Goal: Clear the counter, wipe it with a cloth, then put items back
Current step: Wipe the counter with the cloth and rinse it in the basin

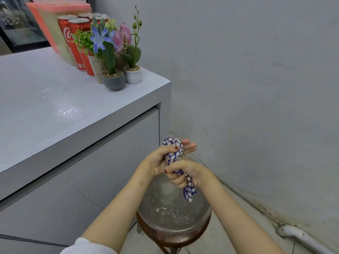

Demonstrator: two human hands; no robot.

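Across the left half of the frame stands the grey bench, its top sloping away to the upper left, with a flat drawer front below its edge. A plain grey wall fills the right half. A wet, streaky patch glistens on the bench top at left centre.

At the far corner of the bench, towards the upper left, the things stand crowded together. A tall container with a pink lid is at the back. Red cola cans stand in front of it. Small potted plants with blue and pink flowers are nearest the corner, one in a grey pot and one in a white pot.

Below the bench, at lower centre, a clear bowl holding water sits on a round brown stool on the tiled floor.

Both hands are over the bowl, off the bench, with the blue-and-white checked cloth bunched between them. The left hand holds the upper end. Its thumb presses on the cloth, and its fingers lie fairly straight behind it. The right hand is curled tight round the lower part. A short tail of the cloth hangs from that fist above the water.
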